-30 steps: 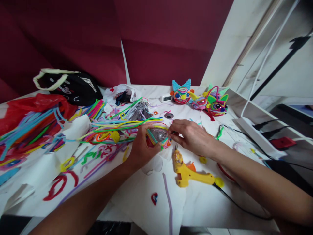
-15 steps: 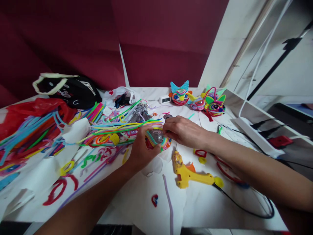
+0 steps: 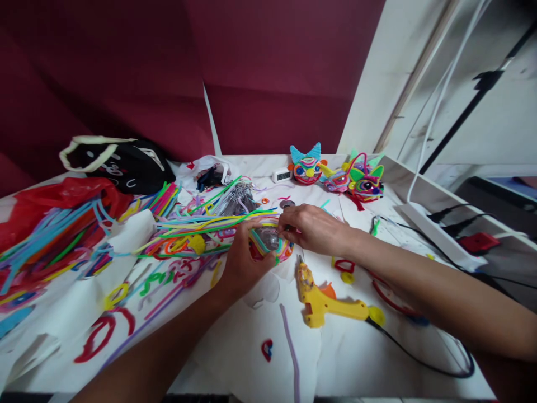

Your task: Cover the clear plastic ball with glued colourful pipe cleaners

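Observation:
In my left hand (image 3: 245,260) is a round multicoloured pipe-cleaner piece (image 3: 269,239) with a clear, see-through middle, the fingers and thumb wrapped round its left side. My right hand (image 3: 308,226) is at the upper right edge of this piece, fingertips pinched together; whatever they hold is too small to name. A yellow glue gun (image 3: 325,302) lies on the table just below my right hand, its nozzle pointing up toward the piece. A purple strip (image 3: 290,350) and a small red and blue piece (image 3: 267,350) lie nearer the front edge.
Bundles of coloured pipe cleaners (image 3: 62,235) cover the left side. Finished pipe-cleaner heads (image 3: 307,165) stand at the back beside a small white timer (image 3: 281,176). A black bag (image 3: 126,165) is back left, a white power strip (image 3: 442,235) at right. The glue gun's cord (image 3: 415,355) loops at front right.
The whole view has shifted slightly, with the back of the table a little lower. Both hands stay at the round piece, my right fingers nearly unmoved at its edge.

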{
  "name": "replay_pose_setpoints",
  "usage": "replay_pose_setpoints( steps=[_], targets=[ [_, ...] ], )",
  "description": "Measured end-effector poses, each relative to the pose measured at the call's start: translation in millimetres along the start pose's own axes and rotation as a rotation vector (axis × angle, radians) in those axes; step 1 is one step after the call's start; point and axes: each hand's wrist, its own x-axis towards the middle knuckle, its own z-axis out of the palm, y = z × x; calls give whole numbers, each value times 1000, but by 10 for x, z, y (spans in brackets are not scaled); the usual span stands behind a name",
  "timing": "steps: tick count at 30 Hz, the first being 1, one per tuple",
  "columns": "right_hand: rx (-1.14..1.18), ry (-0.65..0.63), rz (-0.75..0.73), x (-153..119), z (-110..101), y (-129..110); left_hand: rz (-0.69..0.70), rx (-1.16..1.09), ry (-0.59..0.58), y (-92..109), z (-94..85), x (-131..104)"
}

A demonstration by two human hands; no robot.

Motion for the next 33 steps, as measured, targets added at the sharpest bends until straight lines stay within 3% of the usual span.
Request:
replay_pose_setpoints(
  steps=[18, 33],
  targets=[
    [268, 64, 233, -6, 68, 22, -96, -18, 0, 35, 2, 0],
    [313, 39, 297, 11, 43, 45, -100, -36, -33, 15, -29, 4]
  ],
)
